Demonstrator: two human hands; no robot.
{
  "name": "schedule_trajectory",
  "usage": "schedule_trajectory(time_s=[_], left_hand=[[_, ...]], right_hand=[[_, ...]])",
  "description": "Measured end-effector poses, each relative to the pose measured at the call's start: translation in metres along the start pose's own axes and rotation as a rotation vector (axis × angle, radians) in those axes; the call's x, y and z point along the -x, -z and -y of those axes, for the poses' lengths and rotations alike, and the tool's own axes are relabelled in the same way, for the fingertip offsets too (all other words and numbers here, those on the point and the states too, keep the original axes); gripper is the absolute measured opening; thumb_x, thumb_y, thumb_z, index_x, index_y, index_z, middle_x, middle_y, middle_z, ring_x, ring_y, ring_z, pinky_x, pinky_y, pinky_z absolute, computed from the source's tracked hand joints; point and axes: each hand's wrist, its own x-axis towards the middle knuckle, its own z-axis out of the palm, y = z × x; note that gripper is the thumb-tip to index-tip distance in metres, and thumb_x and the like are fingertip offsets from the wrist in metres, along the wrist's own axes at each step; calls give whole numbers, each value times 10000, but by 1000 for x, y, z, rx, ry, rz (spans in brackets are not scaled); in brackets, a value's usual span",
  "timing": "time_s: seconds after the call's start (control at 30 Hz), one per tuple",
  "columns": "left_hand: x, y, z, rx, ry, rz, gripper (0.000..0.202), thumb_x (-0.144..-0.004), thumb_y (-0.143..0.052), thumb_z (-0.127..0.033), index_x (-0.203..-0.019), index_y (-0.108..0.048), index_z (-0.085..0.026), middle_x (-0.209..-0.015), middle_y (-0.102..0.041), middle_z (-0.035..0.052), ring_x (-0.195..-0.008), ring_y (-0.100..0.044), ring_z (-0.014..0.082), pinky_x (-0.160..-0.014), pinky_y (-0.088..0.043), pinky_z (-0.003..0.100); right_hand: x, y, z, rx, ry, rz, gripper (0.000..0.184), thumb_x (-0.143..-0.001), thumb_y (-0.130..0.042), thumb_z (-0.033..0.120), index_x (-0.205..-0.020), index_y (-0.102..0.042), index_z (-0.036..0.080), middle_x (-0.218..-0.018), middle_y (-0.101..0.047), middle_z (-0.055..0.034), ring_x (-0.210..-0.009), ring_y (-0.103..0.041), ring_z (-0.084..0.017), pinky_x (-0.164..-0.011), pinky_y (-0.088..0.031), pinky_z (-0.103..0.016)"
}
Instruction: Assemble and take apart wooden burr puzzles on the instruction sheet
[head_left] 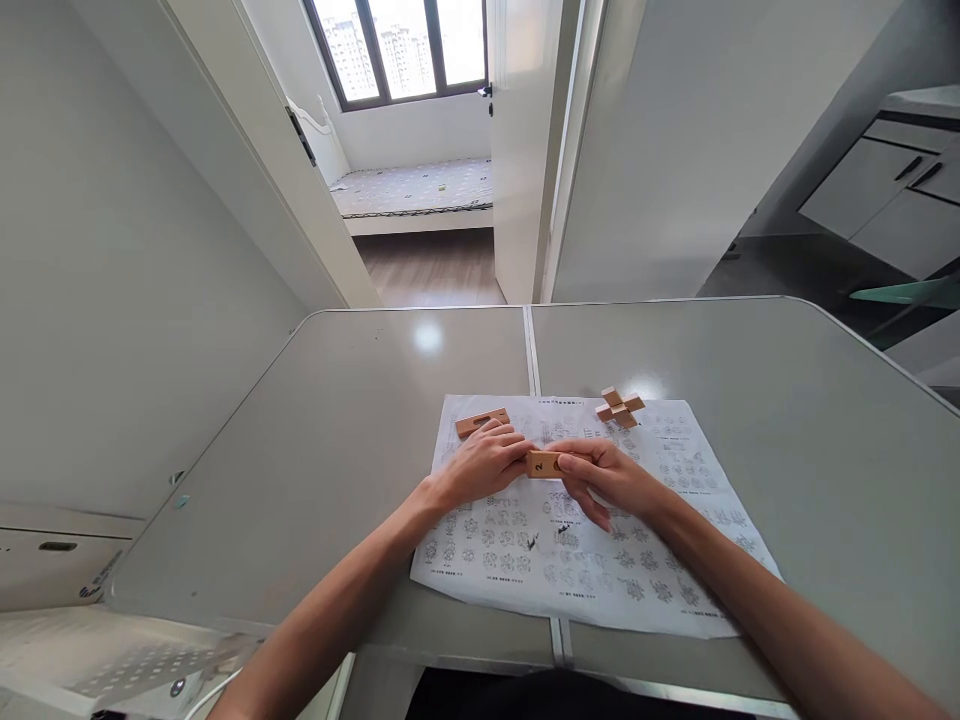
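Observation:
A light wooden puzzle block (541,464) marked with a "2" is held level above a printed sheet (517,590). My right hand (607,478) is closed on its right part, thumb on the near face and index finger along the top, with the lower fingers hanging loose. At its left end is my left hand (486,464), fingers bent together and tips against the block. Their exact grip is partly hidden. Just behind the left hand lies a notched wooden piece (482,421), partly covered by the fingers. Farther right stands a cross-shaped assembly of wooden pieces (620,408).
The sheet carries rows of small line diagrams and lies across the seam (532,350) of a grey table (360,420). Beyond the table's far edge are a doorway with an open door (525,150) and a bed (420,188). A wall stands close on the left.

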Motion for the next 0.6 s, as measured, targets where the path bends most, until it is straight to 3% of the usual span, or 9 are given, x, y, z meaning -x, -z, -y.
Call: schedule_trajectory(time_s=[0.27, 0.6], left_hand=[[-1, -3, -1, 26, 31, -63, 306, -1086, -468, -336, -868, -631, -197, -808, -700, 27, -802, -639, 190, -854, -488, 345], [-1, -2, -2, 59, 41, -77, 361, -1090, -468, -410, -880, -661, -188, -849, -727, 38, -812, -650, 177, -868, -480, 333]], right_hand=[[-3, 1, -4, -34, 48, -104, 487, -1023, -605, 506, -1314, -657, 118, -468, -563, 66, -340, -498, -109, -401, -444, -225], [-3, 1, 1, -172, 34, -187, 426, -985, -651, 527, -1169, -669, 143, -461, -479, 96, -307, -328, -58, -336, -293, -187]])
